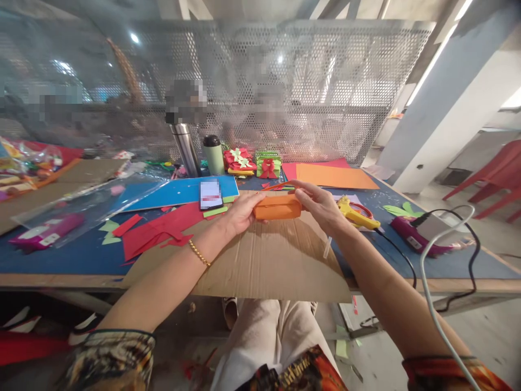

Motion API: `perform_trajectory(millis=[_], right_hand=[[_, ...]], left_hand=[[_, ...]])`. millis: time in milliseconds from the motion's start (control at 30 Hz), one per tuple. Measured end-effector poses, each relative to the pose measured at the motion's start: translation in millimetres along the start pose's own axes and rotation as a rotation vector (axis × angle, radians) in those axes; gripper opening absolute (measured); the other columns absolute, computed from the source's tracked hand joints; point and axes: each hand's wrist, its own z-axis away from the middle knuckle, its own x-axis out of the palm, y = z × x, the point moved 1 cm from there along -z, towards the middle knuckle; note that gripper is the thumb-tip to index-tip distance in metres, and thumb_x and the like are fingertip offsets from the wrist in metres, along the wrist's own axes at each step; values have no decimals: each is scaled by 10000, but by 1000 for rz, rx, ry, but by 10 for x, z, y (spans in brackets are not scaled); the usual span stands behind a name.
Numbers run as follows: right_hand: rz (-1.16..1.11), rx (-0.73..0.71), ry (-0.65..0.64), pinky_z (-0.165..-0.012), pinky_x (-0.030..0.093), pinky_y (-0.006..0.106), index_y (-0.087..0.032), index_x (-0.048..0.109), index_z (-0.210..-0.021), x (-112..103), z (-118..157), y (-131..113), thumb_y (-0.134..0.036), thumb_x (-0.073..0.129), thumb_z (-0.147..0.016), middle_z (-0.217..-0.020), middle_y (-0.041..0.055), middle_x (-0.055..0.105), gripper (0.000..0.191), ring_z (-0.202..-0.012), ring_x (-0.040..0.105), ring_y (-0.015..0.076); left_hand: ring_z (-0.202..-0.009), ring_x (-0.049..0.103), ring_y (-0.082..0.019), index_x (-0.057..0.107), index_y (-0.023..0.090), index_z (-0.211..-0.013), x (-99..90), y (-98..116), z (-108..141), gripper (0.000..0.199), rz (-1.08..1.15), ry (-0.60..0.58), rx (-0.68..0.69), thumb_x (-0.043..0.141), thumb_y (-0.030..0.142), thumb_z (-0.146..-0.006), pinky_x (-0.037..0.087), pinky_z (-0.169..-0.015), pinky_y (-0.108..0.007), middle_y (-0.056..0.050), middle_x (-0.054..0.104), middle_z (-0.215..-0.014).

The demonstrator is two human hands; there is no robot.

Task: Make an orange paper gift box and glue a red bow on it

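Observation:
Between my two hands is a small orange paper box (279,208), held above a sheet of brown cardboard (268,260). My left hand (244,213) grips its left end, the fingers curled around the side and underneath. At the right end, my right hand (317,205) has its thumb and fingers closed on the box's edge and top. An orange strip arches over the box, like a handle. Just right of my right hand lies a yellow glue gun (358,213). Cut red paper (158,231) lies left of my left hand.
A phone (210,194) rests on a blue board (175,193). Behind stand a steel flask (186,149), a green bottle (214,156) and finished red and green paper boxes (268,164). Orange sheets (336,176) lie back right. A power strip with cables (419,236) sits at right.

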Motion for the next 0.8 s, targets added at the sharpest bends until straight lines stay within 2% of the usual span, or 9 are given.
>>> perform_trajectory(millis=[133,233,400,500,600,700,800], right_hand=[[-39,54,55,-741,593,339,-246,627,-1481,21,-15,30,-725,744,-823,-1006,75,778,822,-922,708,224],[-65,119,50,-699,576,323,-207,684,-1362,43,-8,15,-691,786,-780,-1022,85,766,764,-912,702,225],[-94,169,-16,-698,531,316,-179,740,-1064,90,11,-38,-556,829,-725,-945,54,719,515,-840,656,193],[-95,182,-19,-717,519,328,-181,739,-1010,100,16,-57,-495,833,-703,-917,45,702,449,-821,641,189],[-111,193,-22,-721,512,326,-177,746,-1022,101,22,-76,-476,838,-692,-915,46,706,455,-823,643,189],[-155,192,-21,-741,527,320,-177,762,-1045,101,30,-88,-519,856,-701,-952,50,725,494,-852,660,189],[-188,202,-7,-756,548,331,-183,777,-1024,93,26,-74,-674,815,-747,-933,57,735,565,-856,681,203]], left_hand=[[-589,682,-150,694,103,-1005,8,-10,-10,139,-16,-9,0,567,152,-1030,499,-417,-230,-68,757,-830],[-614,683,-155,692,111,-960,5,-24,-13,146,-30,-17,12,570,158,-1025,512,-442,-237,-79,760,-841],[-636,685,-168,678,132,-894,3,-37,-8,146,-53,-29,12,596,171,-1008,514,-463,-250,-58,730,-806],[-624,674,-162,675,134,-880,1,-31,-2,144,-52,-23,0,611,177,-1002,500,-465,-248,-42,706,-781],[-629,671,-150,699,117,-975,0,-30,-1,122,-54,-44,9,598,174,-1013,487,-457,-234,-51,716,-824],[-634,666,-144,696,101,-1046,-7,-41,-13,128,-61,-53,38,585,159,-1018,487,-444,-226,-57,715,-856],[-643,664,-151,685,100,-1030,-19,-56,-37,122,-71,-54,73,580,161,-1018,499,-433,-236,-61,708,-872]])
